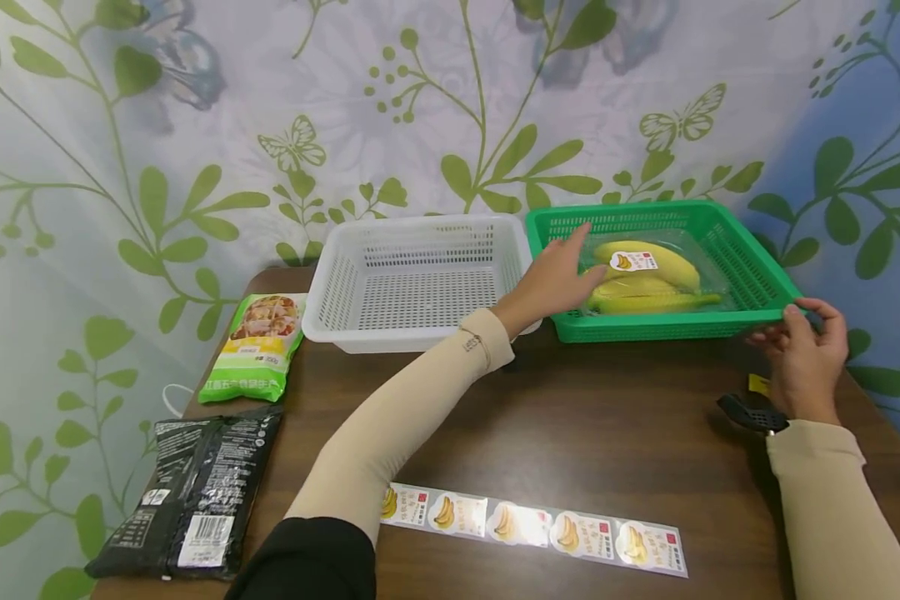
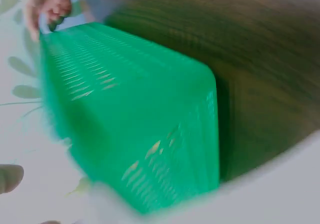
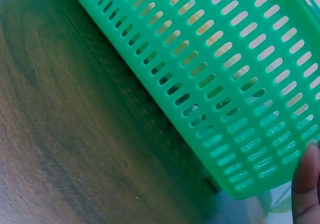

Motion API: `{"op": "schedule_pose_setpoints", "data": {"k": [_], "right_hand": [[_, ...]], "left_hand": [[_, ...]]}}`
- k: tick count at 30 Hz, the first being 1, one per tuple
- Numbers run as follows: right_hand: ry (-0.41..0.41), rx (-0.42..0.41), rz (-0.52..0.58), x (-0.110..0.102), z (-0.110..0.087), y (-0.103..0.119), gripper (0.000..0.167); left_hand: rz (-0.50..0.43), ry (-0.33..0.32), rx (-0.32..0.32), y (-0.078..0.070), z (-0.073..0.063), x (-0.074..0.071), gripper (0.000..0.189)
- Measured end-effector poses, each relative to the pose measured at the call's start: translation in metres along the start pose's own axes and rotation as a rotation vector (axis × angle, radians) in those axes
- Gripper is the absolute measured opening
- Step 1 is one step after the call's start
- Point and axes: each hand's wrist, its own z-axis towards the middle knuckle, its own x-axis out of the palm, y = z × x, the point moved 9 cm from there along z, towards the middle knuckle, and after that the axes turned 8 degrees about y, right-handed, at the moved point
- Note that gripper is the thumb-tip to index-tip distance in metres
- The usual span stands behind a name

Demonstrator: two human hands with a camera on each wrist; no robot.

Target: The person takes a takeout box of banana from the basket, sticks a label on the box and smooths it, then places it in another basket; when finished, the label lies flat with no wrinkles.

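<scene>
A green plastic basket [image 1: 675, 327] stands at the back right, holding a clear pack of bananas [image 1: 656, 279] with a banana label on top. My left hand [image 1: 555, 279] hovers at the basket's left end, thumb and index finger spread apart over the rim. At the front right corner my right hand [image 1: 806, 358] pinches the rim, its thumb on top. The right wrist view has the basket's slotted side [image 3: 210, 74] up close with my fingertip at its corner. Motion blurs the left wrist view of the basket's outer walls [image 2: 150, 94].
A white basket [image 1: 423, 337] stands left of the green one. Further left lie a green-and-white food bag [image 1: 251, 350] and a black packet [image 1: 195, 492]. A strip of banana stickers [image 1: 521, 523] lies in front. A black-tipped tool [image 1: 750, 414] is by the right wrist.
</scene>
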Motion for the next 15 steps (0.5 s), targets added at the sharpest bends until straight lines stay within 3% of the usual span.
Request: {"op": "schedule_pose_setpoints", "data": {"k": [2, 4, 7, 12, 15], "right_hand": [[-0.029, 0.011, -0.028, -0.001, 0.0, 0.003, 0.033], [-0.081, 0.006, -0.128, -0.004, -0.003, 0.008, 0.03], [-0.159, -0.003, -0.45, -0.007, -0.009, 0.023, 0.021], [-0.234, 0.004, -1.059, 0.002, -0.016, 0.049, 0.019], [-0.275, -0.103, -1.213, 0.02, -0.024, 0.064, 0.026]], "left_hand": [[0.003, -0.001, 0.045, -0.001, -0.02, -0.013, 0.07], [-0.004, -0.008, 0.071, 0.002, -0.043, -0.026, 0.068], [-0.013, -0.05, 0.088, 0.016, -0.081, -0.043, 0.064], [0.048, -0.107, 0.049, 0.05, -0.133, -0.059, 0.062], [0.119, -0.131, -0.022, 0.068, -0.158, -0.063, 0.063]]}}
